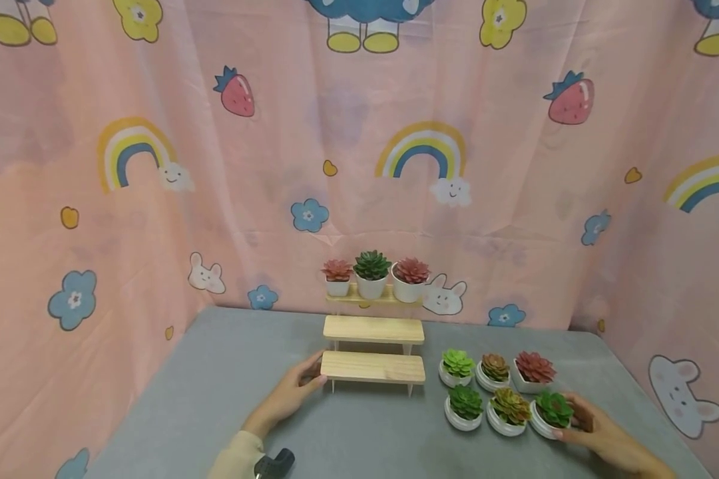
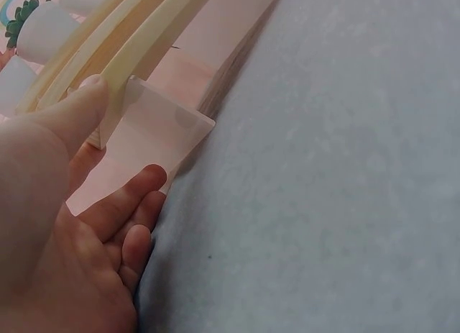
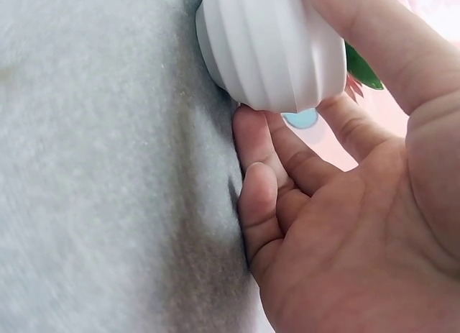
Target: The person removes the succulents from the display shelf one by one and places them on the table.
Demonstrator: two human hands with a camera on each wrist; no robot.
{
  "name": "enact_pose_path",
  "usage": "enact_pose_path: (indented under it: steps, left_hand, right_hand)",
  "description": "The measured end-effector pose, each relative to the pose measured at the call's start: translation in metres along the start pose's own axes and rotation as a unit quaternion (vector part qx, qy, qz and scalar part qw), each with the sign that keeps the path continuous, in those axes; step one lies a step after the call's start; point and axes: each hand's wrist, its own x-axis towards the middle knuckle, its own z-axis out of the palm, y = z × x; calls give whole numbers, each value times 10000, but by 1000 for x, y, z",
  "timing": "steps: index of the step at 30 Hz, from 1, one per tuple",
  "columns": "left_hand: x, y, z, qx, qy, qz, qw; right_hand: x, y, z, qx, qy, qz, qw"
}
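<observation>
A three-step wooden display stand [image 1: 373, 367] with clear legs stands at the middle back of the table. My left hand [image 1: 295, 391] holds the left end of its lowest board [image 2: 147, 42], thumb and index finger at the edge, the other fingers beside a clear leg panel [image 2: 154, 131]. At the right, my right hand [image 1: 596, 429] grips a green succulent [image 1: 554, 407] in a round white pot. In the right wrist view, thumb and fingers are around the ribbed white pot [image 3: 269, 49], which sits on or just above the grey cloth.
Several potted succulents stand left of and behind the right hand, including a bright green one [image 1: 458, 362] and a red one [image 1: 534, 368]. Three more pots, with a dark green plant [image 1: 372, 265] in the middle, line the top step. A pink patterned curtain [image 1: 359, 100] hangs behind the table.
</observation>
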Motion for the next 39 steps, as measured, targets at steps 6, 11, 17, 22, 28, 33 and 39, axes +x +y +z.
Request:
enact_pose_path:
  steps: [6,11,17,22,28,33,39]
  left_hand:
    - [0,-2,0,8,30,-29,10000]
    - [-1,0,1,12,57,-58,10000]
    - [-1,2,2,46,67,-133,9999]
    - [-1,4,2,71,118,-177,9997]
    - [-2,4,2,104,152,-205,9996]
    - [-2,2,3,104,168,-225,9996]
    - [-1,3,2,81,119,-170,9998]
  right_hand:
    - [3,3,0,-14,5,26,10000]
    - [3,2,-2,9,25,41,10000]
    - [-5,-3,-6,-31,130,6,9999]
    - [-10,-13,-10,-267,777,22,9966]
    - [-16,-26,-9,-500,1555,-159,9864]
    - [-22,-32,-7,-463,2064,-676,9750]
    - [-26,-44,0,-443,2432,-1111,9626]
